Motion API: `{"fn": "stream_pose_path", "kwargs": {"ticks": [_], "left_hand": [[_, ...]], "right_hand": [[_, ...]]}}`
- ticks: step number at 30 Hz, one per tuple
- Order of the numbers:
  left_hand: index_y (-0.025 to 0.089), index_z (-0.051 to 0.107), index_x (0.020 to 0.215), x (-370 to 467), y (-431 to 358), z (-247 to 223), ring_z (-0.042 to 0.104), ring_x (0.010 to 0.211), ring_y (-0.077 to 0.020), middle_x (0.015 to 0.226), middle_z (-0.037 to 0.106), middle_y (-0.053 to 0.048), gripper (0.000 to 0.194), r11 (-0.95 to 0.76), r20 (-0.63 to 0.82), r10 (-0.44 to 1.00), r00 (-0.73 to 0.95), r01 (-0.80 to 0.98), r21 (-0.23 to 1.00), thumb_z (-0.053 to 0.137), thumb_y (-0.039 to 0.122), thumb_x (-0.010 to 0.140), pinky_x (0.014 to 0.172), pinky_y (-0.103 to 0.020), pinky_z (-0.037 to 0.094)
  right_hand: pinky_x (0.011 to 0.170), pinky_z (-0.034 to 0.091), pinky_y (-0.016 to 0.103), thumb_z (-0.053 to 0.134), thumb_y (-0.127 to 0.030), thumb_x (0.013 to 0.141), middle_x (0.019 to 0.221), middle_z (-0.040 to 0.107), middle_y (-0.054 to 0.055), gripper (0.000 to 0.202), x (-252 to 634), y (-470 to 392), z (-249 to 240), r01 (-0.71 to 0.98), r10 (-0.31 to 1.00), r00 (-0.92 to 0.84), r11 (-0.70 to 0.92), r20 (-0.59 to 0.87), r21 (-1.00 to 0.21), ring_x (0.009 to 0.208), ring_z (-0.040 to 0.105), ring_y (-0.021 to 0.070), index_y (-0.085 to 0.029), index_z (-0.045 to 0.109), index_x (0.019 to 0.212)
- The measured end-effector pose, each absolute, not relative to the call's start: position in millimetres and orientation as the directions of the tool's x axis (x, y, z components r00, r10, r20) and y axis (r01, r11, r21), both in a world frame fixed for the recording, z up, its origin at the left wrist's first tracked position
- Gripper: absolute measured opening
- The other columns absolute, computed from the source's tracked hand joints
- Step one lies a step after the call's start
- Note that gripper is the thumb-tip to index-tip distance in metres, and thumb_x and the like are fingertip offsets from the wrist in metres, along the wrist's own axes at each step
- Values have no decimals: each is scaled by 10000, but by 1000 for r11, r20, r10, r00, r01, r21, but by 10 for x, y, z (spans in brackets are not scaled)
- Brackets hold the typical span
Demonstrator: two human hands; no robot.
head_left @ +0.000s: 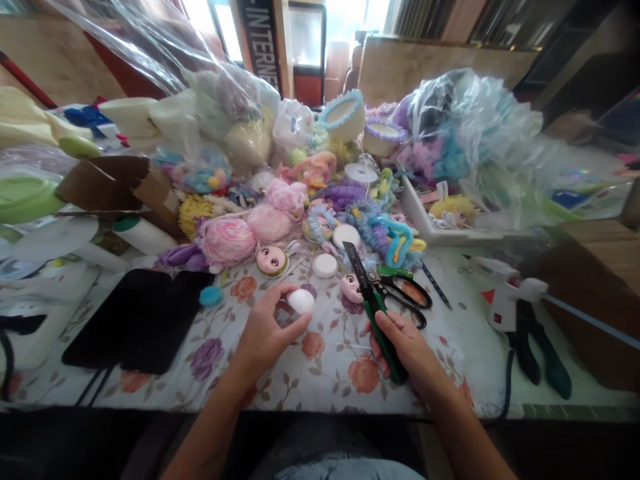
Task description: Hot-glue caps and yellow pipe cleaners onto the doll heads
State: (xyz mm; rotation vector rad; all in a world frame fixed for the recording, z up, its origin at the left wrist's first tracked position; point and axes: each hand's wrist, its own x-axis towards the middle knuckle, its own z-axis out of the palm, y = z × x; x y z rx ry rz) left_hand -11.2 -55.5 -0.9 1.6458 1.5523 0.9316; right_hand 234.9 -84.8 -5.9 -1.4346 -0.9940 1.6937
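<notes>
Between the thumb and fingers of my left hand [267, 330] is a small white ball [301, 302]. My right hand [403, 347] is wrapped round the green and black handle of a utility knife [373, 307], its dark blade pointing up and to the left. Black-handled scissors [407, 293] lie just right of the knife, and a doll face [351, 288] lies beside its blade on the left. Beyond my hands are a white disc [325, 265] and another doll face [273, 261] on the floral cloth [225, 373].
Black tablets [140, 320] lie at the left, near a light blue pompom [211, 296]. Yarn and plush pieces [230, 240] are heaped at the back. On the right are a glue gun [505, 293], dark green-handled pliers [543, 353], a pencil [437, 285] and a white tray [430, 230].
</notes>
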Motion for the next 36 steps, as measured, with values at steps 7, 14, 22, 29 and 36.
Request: {"fn": "stream_pose_path", "kwargs": {"ticks": [7,14,22,29,36], "left_hand": [[192,574,1134,-75,-607,-207,565,1091,-245,1135,585,-85,357,-329,435,900,28,697,637,674,262,799,976,-407,457],[205,517,1145,-103,-608,-253,596,1067,-216,1139,596,-74,401,-383,482,875,37,661,645,703,232,791,929,-358,507],[193,561,1103,-76,-595,-202,577,1036,-209,1098,544,-78,336,-422,521,849,90,711,563,691,195,793,914,-342,497],[198,519,1119,-61,-548,-212,568,1079,-218,1111,571,-78,372,-446,524,845,104,677,585,691,197,789,939,-349,488],[193,553,1096,-39,-539,-196,562,1058,-211,1101,540,-78,338,-426,507,855,108,704,568,680,169,784,935,-346,483]], "right_hand": [[590,472,268,448,-458,943,665,634,16,327,2329,-898,4,415,952,-215,-115,-220,-903,609,589,158,-191,552,787],[714,474,280,383,-302,979,880,657,31,215,2168,-1048,119,611,952,-256,28,-164,-791,777,624,179,-214,529,1111],[544,454,275,361,-226,966,734,633,52,216,2012,-1105,29,750,957,-290,216,-17,-625,570,610,182,-141,547,1036],[589,502,293,402,-215,967,826,678,83,198,1983,-1106,-20,779,936,-344,328,73,-535,696,696,230,-136,541,1084],[558,485,276,426,-177,948,788,672,63,139,1973,-1090,-49,804,936,-342,339,87,-488,651,686,215,-152,538,1025]]}}
